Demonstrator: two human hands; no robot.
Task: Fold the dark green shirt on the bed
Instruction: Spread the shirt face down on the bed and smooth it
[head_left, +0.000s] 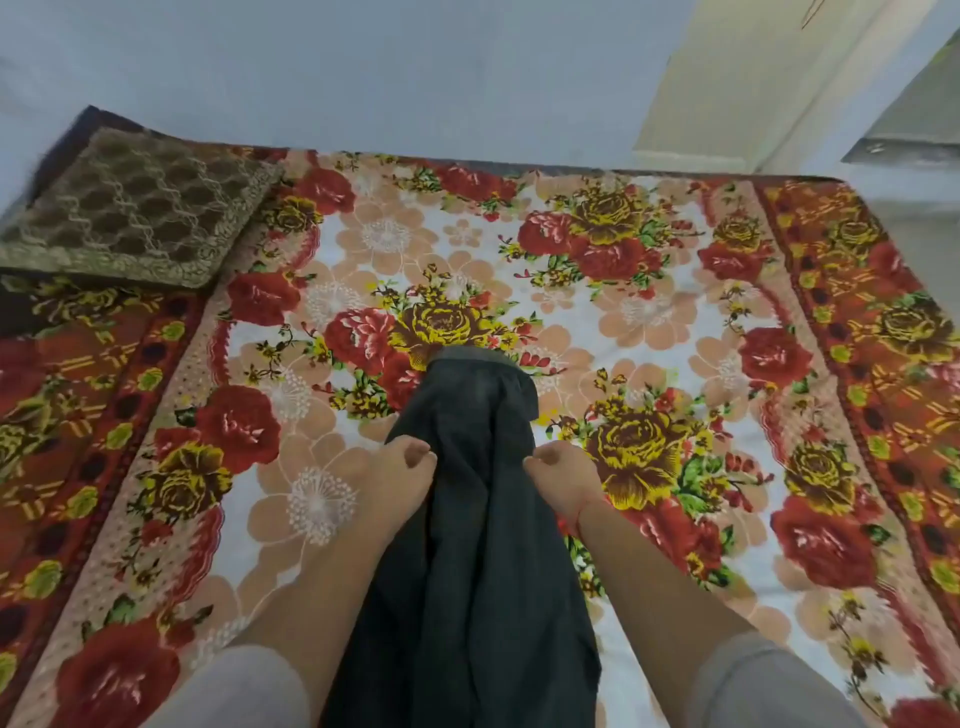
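Note:
The dark green shirt (467, 519) lies as a long narrow strip down the middle of the bed (649, 322), running from the centre toward the near edge, its far end showing a lighter hem. My left hand (400, 467) pinches the shirt's left edge. On the opposite edge, at about the same height, my right hand (563, 475) pinches the cloth, a red thread around its wrist. Both forearms come in from the bottom with grey sleeves pushed up.
The bed carries a floral spread in red, yellow and white. A brown patterned cushion (135, 208) lies at the far left corner. A pale wall runs behind the bed, and a cream door or cupboard (753, 78) stands at the far right.

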